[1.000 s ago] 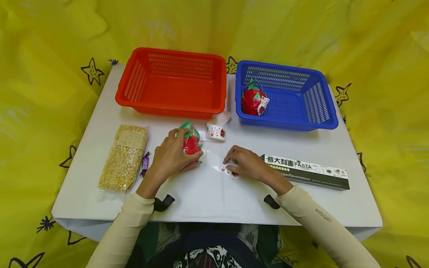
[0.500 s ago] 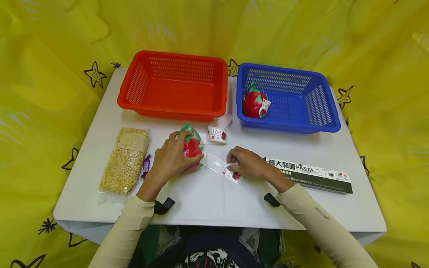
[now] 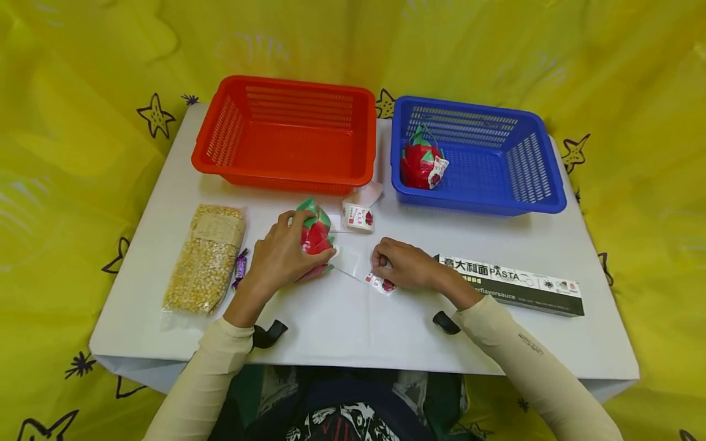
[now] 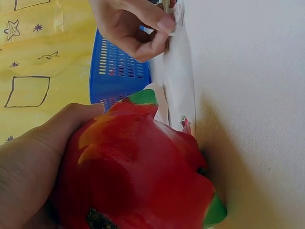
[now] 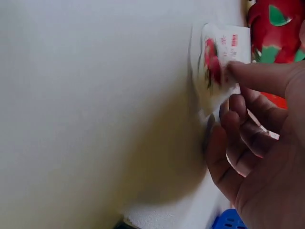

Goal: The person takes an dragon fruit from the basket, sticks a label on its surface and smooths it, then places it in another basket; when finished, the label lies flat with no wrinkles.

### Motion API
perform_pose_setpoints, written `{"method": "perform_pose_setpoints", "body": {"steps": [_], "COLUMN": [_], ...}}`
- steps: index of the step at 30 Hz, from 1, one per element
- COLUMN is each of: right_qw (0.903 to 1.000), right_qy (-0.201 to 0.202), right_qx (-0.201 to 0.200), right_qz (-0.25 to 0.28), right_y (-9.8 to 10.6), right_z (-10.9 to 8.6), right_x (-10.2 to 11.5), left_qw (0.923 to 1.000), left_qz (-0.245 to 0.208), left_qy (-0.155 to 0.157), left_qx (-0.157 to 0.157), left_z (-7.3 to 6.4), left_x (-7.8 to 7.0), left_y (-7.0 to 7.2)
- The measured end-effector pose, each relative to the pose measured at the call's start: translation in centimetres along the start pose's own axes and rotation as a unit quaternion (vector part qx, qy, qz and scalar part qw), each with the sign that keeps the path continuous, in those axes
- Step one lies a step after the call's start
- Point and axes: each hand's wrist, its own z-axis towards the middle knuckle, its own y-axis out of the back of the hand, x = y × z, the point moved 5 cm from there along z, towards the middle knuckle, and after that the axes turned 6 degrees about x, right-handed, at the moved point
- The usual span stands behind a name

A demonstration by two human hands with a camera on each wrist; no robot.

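A red dragon fruit with green tips [image 3: 316,237] rests on the white table, and my left hand [image 3: 282,256] grips it from the left. In the left wrist view the fruit [image 4: 138,167] fills the lower part, with the thumb along its side. A clear strip [image 3: 352,262] runs rightward from beside the fruit to a white printed sticker label [image 3: 382,284]. My right hand [image 3: 405,264] pinches this label. In the right wrist view the thumb lies on the label [image 5: 214,67], whose end bends off the table, and the other fingers are curled. What lies under the thumb is hidden.
A red basket [image 3: 284,187] and a blue basket [image 3: 474,208] stand at the back; another dragon fruit [image 3: 421,162] lies in the blue one. A sticker roll [image 3: 358,217], corn kernel bag [image 3: 204,263], purple-wrapped candy [image 3: 240,268] and pasta box [image 3: 513,286] lie around my hands.
My right fingers shift slightly at the sticker label, covering more of the strip's end. The left hand and its dragon fruit stay in place. The head view tilts a little.
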Motion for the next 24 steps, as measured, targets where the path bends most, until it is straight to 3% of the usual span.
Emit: {"method": "perform_pose_setpoints", "body": {"steps": [4,8,17,24], "right_qw": [0.9972,0.9871,0.982,0.9789], "right_qy": [0.016,0.03,0.068,0.071], "right_qx": [-0.04,-0.088,-0.137,-0.124], "right_qz": [0.061,0.13,0.11,0.146], "right_y": [0.5,1.1,1.0,0.5], "right_z": [-1.0,-1.9,-2.5,-2.7], "right_x": [0.2,0.2,0.9,0.9], "left_qw": [0.9999,0.9998,0.9993,0.9992], "left_qz": [-0.009,-0.017,-0.031,-0.034], "left_qy": [-0.006,-0.011,-0.015,-0.015], "left_qx": [0.006,0.01,0.014,0.012], "left_z": [0.1,0.2,0.2,0.2], "left_x": [-0.1,0.0,0.1,0.1], "left_y": [-0.1,0.0,-0.1,0.0]}}
